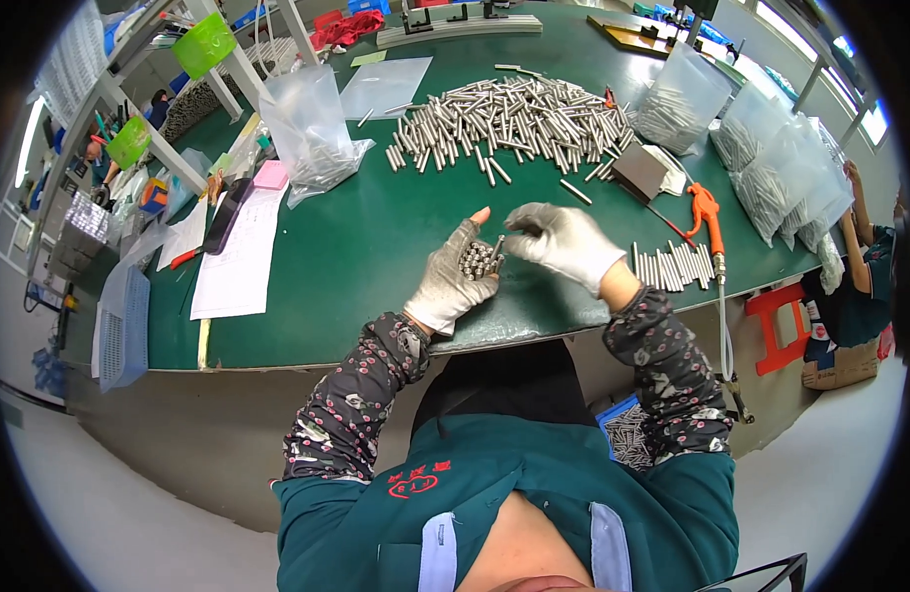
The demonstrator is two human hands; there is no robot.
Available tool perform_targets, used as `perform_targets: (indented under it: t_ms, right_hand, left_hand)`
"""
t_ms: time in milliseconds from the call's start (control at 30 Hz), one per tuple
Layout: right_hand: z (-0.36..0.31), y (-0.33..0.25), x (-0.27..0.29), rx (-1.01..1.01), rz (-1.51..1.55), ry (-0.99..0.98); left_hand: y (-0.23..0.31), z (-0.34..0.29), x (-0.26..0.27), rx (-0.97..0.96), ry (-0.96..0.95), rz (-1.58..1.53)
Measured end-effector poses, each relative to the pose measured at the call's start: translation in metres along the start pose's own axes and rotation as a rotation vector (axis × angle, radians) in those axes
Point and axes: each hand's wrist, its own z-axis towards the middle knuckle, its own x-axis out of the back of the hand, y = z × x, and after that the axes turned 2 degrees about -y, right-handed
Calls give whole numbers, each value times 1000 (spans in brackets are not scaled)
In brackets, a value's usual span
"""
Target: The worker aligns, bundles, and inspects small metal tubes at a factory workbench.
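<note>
Cupping a bundle of short metal pins (481, 260) upright in the palm, the left hand (449, 281) in its grey fingerless glove is curling loosely around them near the front edge of the green table (356, 247), thumb raised on the far side. The right hand (564, 243), also gloved, is hovering just right of the bundle with its fingertips pinching one pin at the bundle's top. These pins are looking stiff, smooth and probably slippery, light singly but weighty as a handful; taking one by its free upper end between thumb and forefinger seems the surest hold. The bundle is sitting inside the left palm, ends pointing up toward the right fingers, touching them. Farther off, a large heap of loose pins (514, 123) is spreading across the table's middle, a neat row of pins (672, 266) is lying at the right, beside an orange air gun (710, 219), and clear bags (312, 128) are standing at the far left and right.
</note>
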Motion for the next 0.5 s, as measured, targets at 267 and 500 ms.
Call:
perform_targets:
  t_ms: [267,500]
  right_hand:
    - [6,0,11,22,56,166]
    - [-10,23,28,-336,-745,-355]
  left_hand:
    - [0,1,-1,-3,-6,-37]
    - [0,1,0,-11,-8,-23]
